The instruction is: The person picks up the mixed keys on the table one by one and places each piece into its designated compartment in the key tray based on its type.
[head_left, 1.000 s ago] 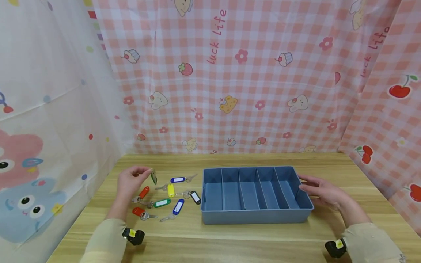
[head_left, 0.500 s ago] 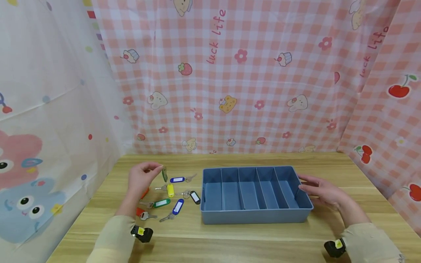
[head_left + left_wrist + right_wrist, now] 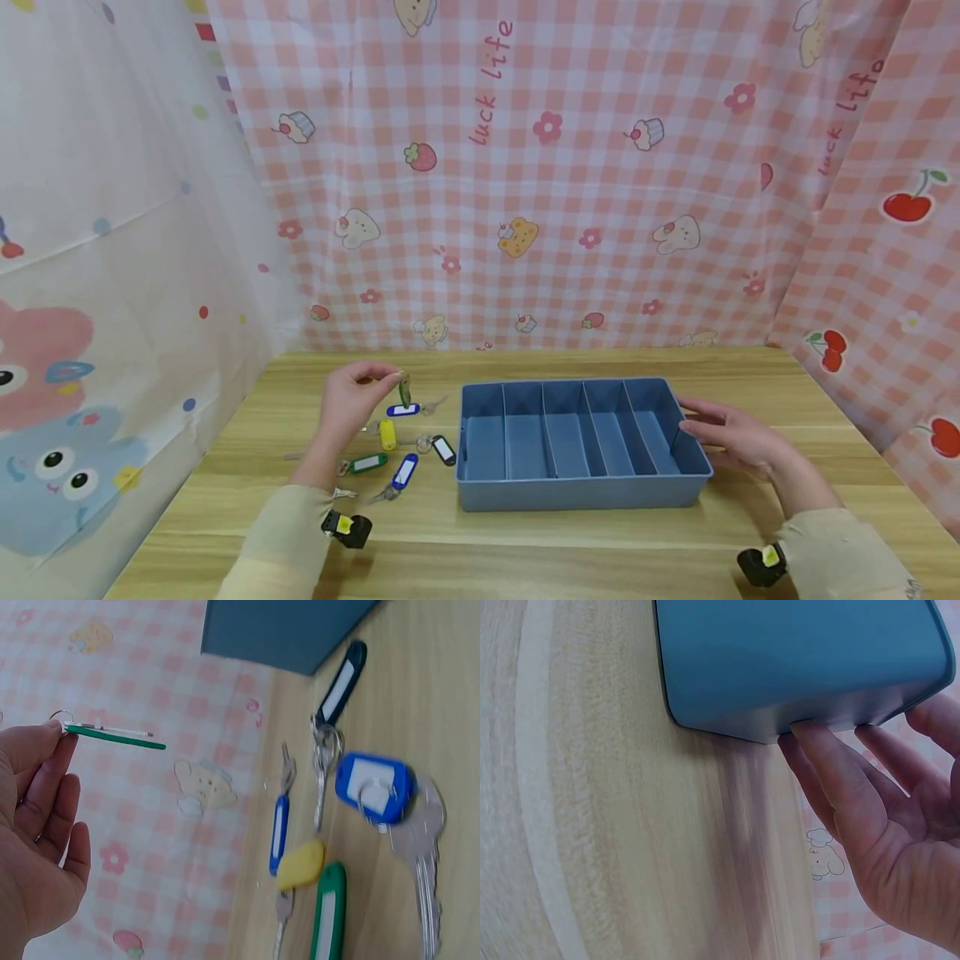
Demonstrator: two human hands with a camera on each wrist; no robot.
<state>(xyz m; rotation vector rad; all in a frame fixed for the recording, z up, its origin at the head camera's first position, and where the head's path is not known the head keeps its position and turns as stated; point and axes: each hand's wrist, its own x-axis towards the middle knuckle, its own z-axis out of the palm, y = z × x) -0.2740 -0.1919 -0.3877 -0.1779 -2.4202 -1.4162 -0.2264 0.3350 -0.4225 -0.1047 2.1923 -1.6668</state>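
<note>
- Farther right than a second before, the left hand (image 3: pixel 358 398) had carried a green-tagged key (image 3: pixel 406 392) across to the back of the key pile; the right hand (image 3: pixel 738 437) had stayed at the end of the tray.
- Thumb and forefinger of the left hand pinched the ring of the green-tagged key, its other fingers loosely bent. The tag hung down in the head view, clear of the table (image 3: pixel 562 550), its lower end overlapping the back blue tag (image 3: pixel 403 410).
- Fingers of the right hand were spread and fairly straight, their tips touching the outside of the right end wall of the grey-blue tray (image 3: pixel 585 493).
- Four dividers split the tray into five compartments; it stood flat on the table, right of the keys.
- Nearest the tray's left end lay a black tag (image 3: pixel 444 450). A yellow tag (image 3: pixel 387 435), a flat green tag (image 3: pixel 368 463) and a front blue tag (image 3: pixel 405 472) lay farther left.
- Beside the left wrist a silver key (image 3: pixel 345 493) showed only in part.
- Behind the table hung a pink checked cloth (image 3: pixel 480 183).
</note>
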